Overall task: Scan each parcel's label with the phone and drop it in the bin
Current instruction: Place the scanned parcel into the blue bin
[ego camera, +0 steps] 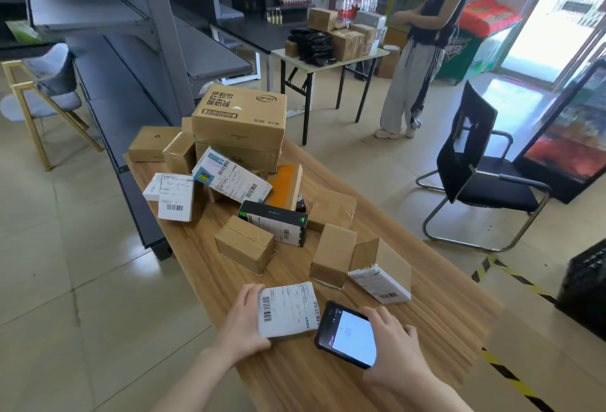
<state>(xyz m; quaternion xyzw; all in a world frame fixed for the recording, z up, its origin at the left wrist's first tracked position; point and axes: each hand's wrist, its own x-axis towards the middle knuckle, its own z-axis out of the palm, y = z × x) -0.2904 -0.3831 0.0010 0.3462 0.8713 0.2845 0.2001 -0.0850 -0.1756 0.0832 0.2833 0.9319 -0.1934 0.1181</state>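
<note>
The right hand (396,342), at five o'clock, grips the phone (347,334), its lit screen facing up. Just beside it, at nine o'clock, the left hand (242,320) clasps a labelled parcel (288,308), label up, at the near end of the wooden counter (442,306). Other parcels (244,244) crowd toward twelve o'clock, below a large carton (239,116). A black crate (587,290) stands on the floor at three o'clock.
</note>
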